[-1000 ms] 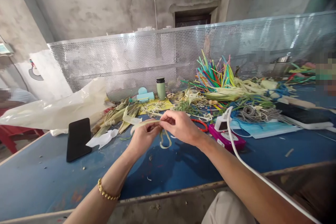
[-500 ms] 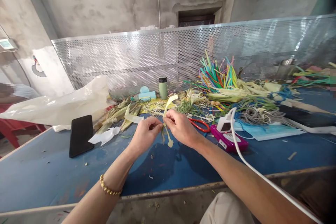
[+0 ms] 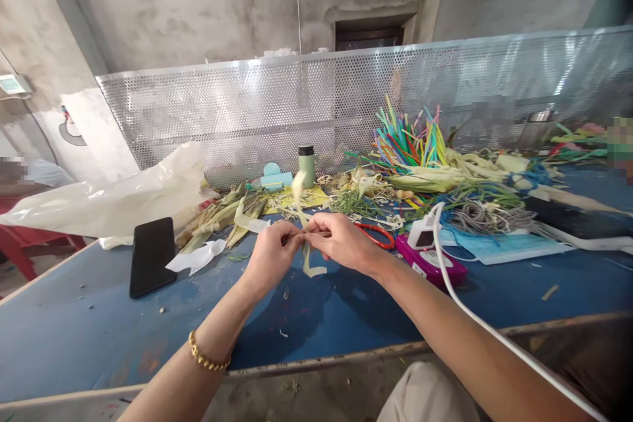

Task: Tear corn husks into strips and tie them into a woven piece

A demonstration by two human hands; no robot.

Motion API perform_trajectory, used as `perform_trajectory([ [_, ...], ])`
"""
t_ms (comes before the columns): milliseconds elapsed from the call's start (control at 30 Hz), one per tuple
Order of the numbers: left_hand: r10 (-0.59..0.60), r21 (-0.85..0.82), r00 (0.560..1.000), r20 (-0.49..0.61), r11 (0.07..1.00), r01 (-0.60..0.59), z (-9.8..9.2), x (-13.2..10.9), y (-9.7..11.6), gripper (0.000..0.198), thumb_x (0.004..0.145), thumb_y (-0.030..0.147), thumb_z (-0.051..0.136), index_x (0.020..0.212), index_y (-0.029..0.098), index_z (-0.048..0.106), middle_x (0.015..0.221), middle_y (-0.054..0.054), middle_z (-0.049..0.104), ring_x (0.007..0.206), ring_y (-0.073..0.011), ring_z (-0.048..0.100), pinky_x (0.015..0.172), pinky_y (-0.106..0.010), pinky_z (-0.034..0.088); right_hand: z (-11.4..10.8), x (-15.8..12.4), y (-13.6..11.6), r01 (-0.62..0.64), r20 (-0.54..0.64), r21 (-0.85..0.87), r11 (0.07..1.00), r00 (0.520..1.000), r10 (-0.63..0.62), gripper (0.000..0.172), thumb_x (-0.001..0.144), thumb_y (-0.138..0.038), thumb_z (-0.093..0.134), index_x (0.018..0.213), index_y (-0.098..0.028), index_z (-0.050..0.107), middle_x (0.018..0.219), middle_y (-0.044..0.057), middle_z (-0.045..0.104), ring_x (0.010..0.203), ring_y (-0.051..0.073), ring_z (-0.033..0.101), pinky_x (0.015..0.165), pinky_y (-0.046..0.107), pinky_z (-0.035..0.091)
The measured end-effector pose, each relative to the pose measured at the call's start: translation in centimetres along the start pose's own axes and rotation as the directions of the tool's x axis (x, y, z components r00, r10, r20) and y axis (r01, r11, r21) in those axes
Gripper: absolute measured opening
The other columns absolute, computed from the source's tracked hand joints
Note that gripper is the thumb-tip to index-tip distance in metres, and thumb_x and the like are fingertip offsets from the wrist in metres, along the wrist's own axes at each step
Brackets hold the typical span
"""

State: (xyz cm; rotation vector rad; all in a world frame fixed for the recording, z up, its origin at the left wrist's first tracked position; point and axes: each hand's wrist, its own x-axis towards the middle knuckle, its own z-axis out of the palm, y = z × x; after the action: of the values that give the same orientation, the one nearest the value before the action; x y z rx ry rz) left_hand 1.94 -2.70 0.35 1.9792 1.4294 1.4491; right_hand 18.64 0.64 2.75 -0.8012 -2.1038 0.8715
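Observation:
Above the blue table, my left hand (image 3: 273, 252) and my right hand (image 3: 341, 242) meet with their fingertips pinched together. Between them is a pale yellow-green strip (image 3: 299, 196) that looks like corn husk. Its upper end stands up from the fingers, slightly blurred. A second pale end (image 3: 312, 270) hangs below and curls to the right. The spot where the strips meet is hidden by my fingers. Behind my left hand lies a whitish bent strip (image 3: 250, 219). A red-orange ring-like handle (image 3: 378, 237) lies beyond my right hand.
A black phone (image 3: 152, 257) and torn white paper (image 3: 195, 257) lie left. Husks (image 3: 217, 214), a green bottle (image 3: 306, 168) and colourful sticks (image 3: 410, 138) line the back. Right are a magenta box (image 3: 448, 270) with a white charger and cable, and a blue mask (image 3: 519, 249).
My right hand has shifted slightly left and down, its fingers closer to my left fingertips. The upper strip has swung left; the hanging end now bends right. My left hand has barely moved.

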Motion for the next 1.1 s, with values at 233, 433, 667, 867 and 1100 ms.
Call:
perform_trajectory([
  [233, -0.044, 0.058, 0.999, 0.019, 0.997, 0.043, -0.1, -0.1, 0.7, 0.019, 0.08, 0.024, 0.054, 0.062, 0.017, 0.056, 0.055, 0.002, 0.049, 0.055, -0.0114, 0.039, 0.052, -0.023, 0.027, 0.2, 0.1, 0.2, -0.032, -0.009, 0.047, 0.998, 0.999, 0.033, 0.006, 0.074, -0.015, 0.054, 0.075, -0.017, 0.06, 0.058, -0.002, 0.061, 0.041, 0.01, 0.056, 0.041, 0.02, 0.041],
  [433, -0.036, 0.001, 0.998, 0.054, 0.999, 0.036, -0.1, 0.1, 0.9, 0.018, 0.077, 0.021, 0.052, 0.059, 0.018, 0.048, 0.054, 0.004, 0.041, 0.055, -0.0106, 0.036, 0.051, -0.023, 0.025, 0.4, 0.1, -0.2, -0.047, -0.032, 0.009, 0.999, 0.998, 0.047, 0.005, 0.071, -0.015, 0.054, 0.072, -0.018, 0.058, 0.049, -0.004, 0.057, 0.038, 0.011, 0.055, 0.039, 0.019, 0.04],
  [667, -0.072, -0.043, 0.996, 0.059, 0.996, 0.074, 0.2, 0.2, 0.3, 0.019, 0.073, 0.023, 0.053, 0.057, 0.017, 0.046, 0.055, 0.004, 0.039, 0.056, -0.0102, 0.034, 0.051, -0.023, 0.025, 0.7, 0.2, -0.2, -0.033, -0.047, -0.102, 0.994, 0.999, 0.028, 0.003, 0.071, -0.017, 0.055, 0.072, -0.017, 0.058, 0.051, -0.004, 0.059, 0.04, 0.01, 0.056, 0.04, 0.019, 0.039],
  [867, -0.106, -0.041, 0.993, 0.049, 0.993, 0.108, 0.3, 0.2, 0.3, 0.023, 0.071, 0.025, 0.054, 0.054, 0.017, 0.041, 0.054, 0.005, 0.036, 0.056, -0.0098, 0.031, 0.05, -0.024, 0.023, 0.7, 0.3, 0.0, -0.009, -0.051, -0.168, 0.986, 0.999, 0.0, 0.003, 0.072, -0.019, 0.055, 0.072, -0.017, 0.058, 0.052, -0.003, 0.06, 0.043, 0.01, 0.057, 0.042, 0.018, 0.038],
  [1100, -0.152, -0.09, 0.987, 0.048, 0.984, 0.156, 0.2, 0.1, 0.5, 0.022, 0.069, 0.025, 0.055, 0.054, 0.017, 0.042, 0.054, 0.004, 0.036, 0.056, -0.0094, 0.031, 0.05, -0.023, 0.022, 0.5, 0.4, -0.3, -0.012, -0.05, -0.158, 0.987, 0.999, 0.004, 0.005, 0.071, -0.016, 0.056, 0.073, -0.016, 0.06, 0.052, -0.003, 0.059, 0.044, 0.009, 0.056, 0.043, 0.017, 0.038],
])
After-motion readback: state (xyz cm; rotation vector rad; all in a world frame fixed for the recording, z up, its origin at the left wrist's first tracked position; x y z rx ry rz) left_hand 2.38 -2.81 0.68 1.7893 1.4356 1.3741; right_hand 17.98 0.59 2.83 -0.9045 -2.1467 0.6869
